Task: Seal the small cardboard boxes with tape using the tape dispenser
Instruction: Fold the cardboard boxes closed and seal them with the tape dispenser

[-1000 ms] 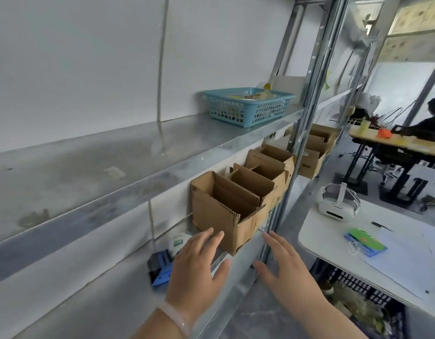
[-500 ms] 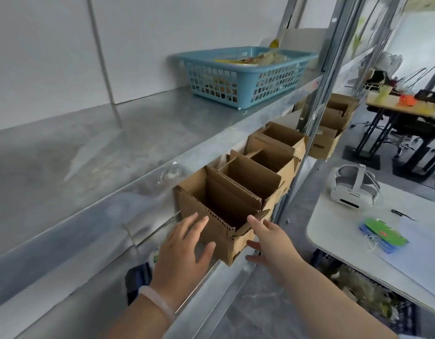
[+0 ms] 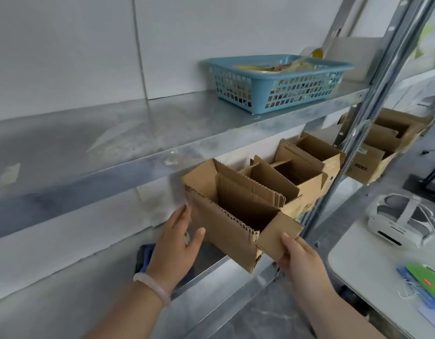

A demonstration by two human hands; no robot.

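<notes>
Head cam: the front box (image 3: pixel 221 226) sits at the near end of a row of small cardboard boxes on the lower shelf (image 3: pixel 65 302). Its top is open, and all I can see inside is bare cardboard. Its near corner pokes out past the shelf's front edge.

The left hand (image 3: pixel 175 243) is flat against the box's left end, fingers straight, thumb on the front face. The right hand (image 3: pixel 299 255) is pinching the side flap (image 3: pixel 277 236), which is folded outward.

Two more open boxes (image 3: pixel 294 182) stand right behind it, and others (image 3: pixel 382 152) are past the metal upright (image 3: pixel 353 143).

The blue-and-black thing (image 3: pixel 143 255), pretty sure that's the tape dispenser, lies on the same shelf, mostly hidden behind the left hand.

On the upper shelf (image 3: pixel 113 143) there's a blue plastic basket (image 3: pixel 272 94) with mixed colourful stuff in it, too blurry to name. To the right, a white counter (image 3: pixel 358 277) holds a white headset (image 3: pixel 402 223) and green and blue cards (image 3: pixel 424 282).
</notes>
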